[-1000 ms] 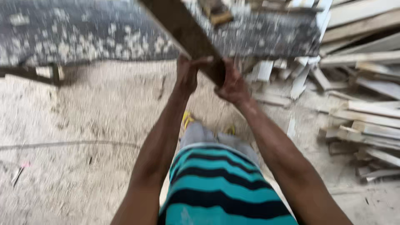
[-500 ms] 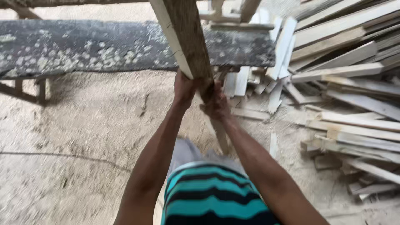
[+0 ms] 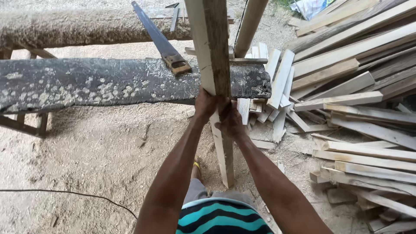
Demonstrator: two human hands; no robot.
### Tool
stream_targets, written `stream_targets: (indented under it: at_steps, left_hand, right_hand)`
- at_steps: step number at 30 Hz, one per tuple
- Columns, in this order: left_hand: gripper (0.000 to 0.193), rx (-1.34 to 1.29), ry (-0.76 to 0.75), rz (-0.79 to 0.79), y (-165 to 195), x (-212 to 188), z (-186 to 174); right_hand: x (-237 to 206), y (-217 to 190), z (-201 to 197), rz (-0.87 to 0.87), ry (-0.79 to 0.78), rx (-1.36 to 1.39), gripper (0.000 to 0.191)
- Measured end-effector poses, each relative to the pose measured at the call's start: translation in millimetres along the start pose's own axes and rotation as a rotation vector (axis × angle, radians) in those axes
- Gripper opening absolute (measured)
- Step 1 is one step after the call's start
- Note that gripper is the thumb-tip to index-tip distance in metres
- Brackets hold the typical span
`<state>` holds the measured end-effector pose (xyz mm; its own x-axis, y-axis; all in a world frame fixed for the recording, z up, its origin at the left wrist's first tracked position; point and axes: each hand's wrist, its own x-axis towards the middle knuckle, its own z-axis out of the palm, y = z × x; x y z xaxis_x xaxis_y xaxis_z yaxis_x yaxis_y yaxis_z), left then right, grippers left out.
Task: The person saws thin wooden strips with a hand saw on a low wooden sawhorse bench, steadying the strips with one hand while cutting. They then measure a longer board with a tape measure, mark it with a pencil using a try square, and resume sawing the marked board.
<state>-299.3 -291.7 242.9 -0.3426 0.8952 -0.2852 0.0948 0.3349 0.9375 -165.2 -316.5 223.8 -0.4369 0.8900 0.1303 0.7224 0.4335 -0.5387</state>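
A long pale wooden plank (image 3: 212, 47) stands nearly upright in front of me, its lower end on the sandy ground by my foot. My left hand (image 3: 204, 104) grips its left edge at mid-height. My right hand (image 3: 230, 122) is wrapped around it just below and to the right. Behind the plank lies a dark, sawdust-covered workbench board (image 3: 86, 84) with a handsaw (image 3: 162, 43) resting on it.
A big heap of cut wooden boards (image 3: 364, 99) fills the right side. Short offcuts (image 3: 277, 86) lean by the bench end. A second rough beam (image 3: 78, 28) lies behind. A thin cable (image 3: 65, 193) crosses the sawdust floor at lower left.
The plank has swung from a slant to nearly upright, with its lower end now on the ground. My view has tilted up, bringing the handsaw and the rear beam into sight.
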Motion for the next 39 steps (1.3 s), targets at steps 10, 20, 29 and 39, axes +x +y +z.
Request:
stream_targets:
  at_steps: [10,20,29,39]
  left_hand:
    - [0.084,0.083,0.03,0.039,10,-7,27]
    - [0.079,0.156,0.186,-0.007,-16,-56,22]
    - [0.075,0.164,0.166,-0.076,-7,-114,3]
    - [0.074,0.175,0.178,-0.033,-9,-135,22]
  right_hand:
    - [-5,49,0,0.072,-0.072,0.03,0.092]
    - [-41,63,13,-0.134,-0.199,0.079,0.102]
    - [-86,51,25,-0.42,0.006,0.347,0.123]
    - [-112,59,8,-0.104,-0.134,0.395,0.098]
